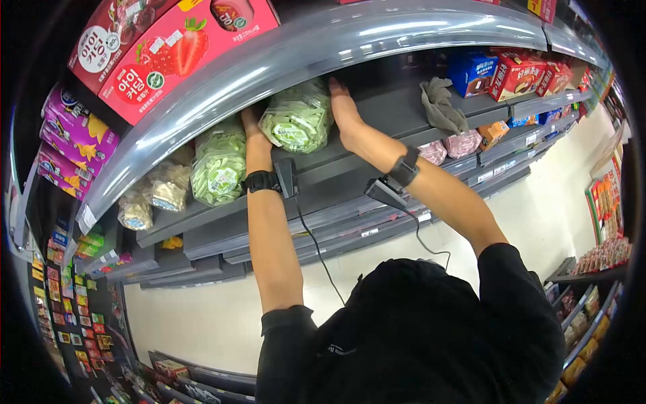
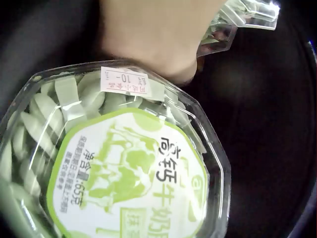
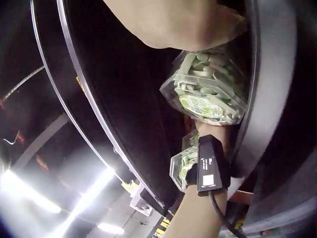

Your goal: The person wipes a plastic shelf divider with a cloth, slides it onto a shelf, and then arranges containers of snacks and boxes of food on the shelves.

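Hands: The two hands are apart, with the green tub (image 1: 296, 121) between them. The left hand (image 1: 256, 132) reaches in along one side of it; its fingers are hidden, so how they lie cannot be told. The right hand (image 1: 346, 113) lies along the other side, its fingers looking straight.
Green tub: It sits at the front of the grey shelf (image 1: 390, 114). It is clear plastic with many corners, and is full of pale green pieces.
Green tub's label: The round label (image 2: 131, 173) is white and green with a cow on it. It says 高钙, then 牛奶, and 净含量:65克. The last letters are cut off.
Price sticker: A small white sticker (image 2: 125, 81) near the lid's edge says 10-.
Second tub: Another tub (image 1: 219, 168) of pale green pieces stands just past the left wrist.
Pale packs: Two see-through packs (image 1: 168, 186) with cream-coloured food sit beyond that tub.
Grey cloth: A crumpled cloth (image 1: 443, 106) lies on the shelf past the right hand.
Boxes by the cloth: A blue box (image 1: 473, 75) and red boxes (image 1: 517, 75) stand there.
Big pink box: Up high, a pink box (image 1: 185, 57) shows strawberries and says 아이커딩.
Purple tubes: Purple snack tubes (image 1: 77, 145) stand at the far left.
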`<state>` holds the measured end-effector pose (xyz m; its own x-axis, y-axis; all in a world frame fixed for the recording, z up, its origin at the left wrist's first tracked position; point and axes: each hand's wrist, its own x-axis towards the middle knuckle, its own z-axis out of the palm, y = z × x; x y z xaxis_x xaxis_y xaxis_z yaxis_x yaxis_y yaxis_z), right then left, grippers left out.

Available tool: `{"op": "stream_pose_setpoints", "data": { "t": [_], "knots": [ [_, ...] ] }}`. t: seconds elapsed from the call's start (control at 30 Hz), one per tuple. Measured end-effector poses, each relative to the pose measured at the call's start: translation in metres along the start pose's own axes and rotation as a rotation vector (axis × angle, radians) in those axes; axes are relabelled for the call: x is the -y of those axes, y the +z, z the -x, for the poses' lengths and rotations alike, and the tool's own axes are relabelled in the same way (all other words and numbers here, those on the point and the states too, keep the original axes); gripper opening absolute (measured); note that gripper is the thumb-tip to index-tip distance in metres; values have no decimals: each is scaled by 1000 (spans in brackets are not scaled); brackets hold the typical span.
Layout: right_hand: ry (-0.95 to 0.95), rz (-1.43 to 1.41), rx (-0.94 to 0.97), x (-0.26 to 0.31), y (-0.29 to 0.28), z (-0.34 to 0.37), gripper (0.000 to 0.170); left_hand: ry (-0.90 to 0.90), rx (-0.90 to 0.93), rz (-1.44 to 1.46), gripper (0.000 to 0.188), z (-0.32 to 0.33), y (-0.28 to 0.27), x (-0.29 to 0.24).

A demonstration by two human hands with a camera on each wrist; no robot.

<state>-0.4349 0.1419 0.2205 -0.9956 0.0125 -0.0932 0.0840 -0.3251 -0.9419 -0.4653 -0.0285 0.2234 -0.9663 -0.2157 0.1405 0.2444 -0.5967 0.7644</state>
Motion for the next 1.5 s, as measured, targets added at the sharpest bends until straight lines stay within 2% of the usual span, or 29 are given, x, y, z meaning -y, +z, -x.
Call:
{"op": "stream_pose_setpoints", "data": {
  "t": [0.1,0.17,0.2,0.23,0.3,0.33,0.37,0.43,0.57,0.67,0.73,0.77,0.83,0.97,1.07,1.1,1.17,1.23,1.27,1.37,1.4,1.5],
  "knots": [
    [-58,67,-20,-16,10,-30,66,-65,-32,-9,57,2,0,1],
    [-45,-94,85,-20,13,-39,51,-102,-50,-13,57,-1,-3,2],
    [-67,-83,55,-24,19,-52,60,-139,-69,-19,56,-1,-7,4],
    [-59,-82,56,-22,20,-56,60,-143,-76,-20,56,1,-11,4],
    [-34,-189,94,-18,19,-63,42,-138,-1,-63,56,3,-16,6],
    [-101,-131,171,-18,19,-66,47,-133,15,-41,57,4,-17,8],
    [-100,-131,168,-18,19,-68,47,-136,15,-41,57,4,-17,9],
    [-173,-38,68,-19,19,-73,45,-109,56,-87,60,11,-12,8],
    [-145,19,76,-36,16,-108,46,-171,12,6,61,1,-16,14],
    [-220,5,34,-33,15,-106,47,-127,-27,-13,59,-2,-13,20],
    [23,-344,257,-27,11,-95,44,-132,10,5,58,-4,-15,23],
    [24,-344,258,-24,10,-89,44,-134,47,23,57,-5,-16,23],
    [163,-329,351,-7,10,-65,42,-156,37,22,56,-3,-14,22],
    [89,-342,311,6,9,-47,42,-136,-3,-38,54,-11,-16,25],
    [152,-431,290,10,6,-41,43,-141,3,-77,51,14,10,10],
    [156,-462,348,13,6,-40,39,-151,31,14,47,17,13,8],
    [170,-494,404,14,4,-34,36,-118,-25,-61,44,30,15,5],
    [92,-365,376,26,1,-14,37,-120,-77,-45,42,45,32,-3],
    [123,-326,386,32,-2,-5,38,-118,-122,-27,41,52,37,-4],
    [106,-367,324,28,-7,5,38,-98,-109,14,37,69,43,-6],
    [101,-369,324,27,-9,7,38,-147,-53,137,36,71,38,-3],
    [117,-330,288,15,-22,18,39,-187,-39,1,42,107,50,-10]
  ]
}}
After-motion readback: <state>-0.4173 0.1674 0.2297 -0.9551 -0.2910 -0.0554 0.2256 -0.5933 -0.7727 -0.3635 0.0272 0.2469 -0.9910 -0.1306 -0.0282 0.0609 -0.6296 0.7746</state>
